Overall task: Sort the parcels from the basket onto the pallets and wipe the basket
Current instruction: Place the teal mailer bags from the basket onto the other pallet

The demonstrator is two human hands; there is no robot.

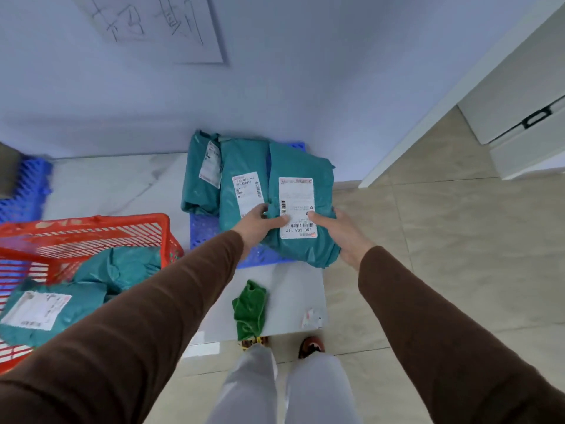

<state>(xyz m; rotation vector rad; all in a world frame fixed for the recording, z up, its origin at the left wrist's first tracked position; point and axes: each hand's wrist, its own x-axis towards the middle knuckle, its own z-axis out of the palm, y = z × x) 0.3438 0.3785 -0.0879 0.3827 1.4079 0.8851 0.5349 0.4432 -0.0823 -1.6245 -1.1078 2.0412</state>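
A teal parcel with a white label lies on the right side of a blue pallet by the wall. My left hand grips its left edge and my right hand grips its right edge. Two more teal parcels lie beside it on the same pallet. The red basket stands at the left with teal parcels inside, one showing a white label. A green cloth lies on the floor in front of the pallet.
A second blue pallet sits at the far left against the wall. A white cabinet stands at the right. A small scrap of paper lies near my feet. A sheet with handwriting hangs on the wall.
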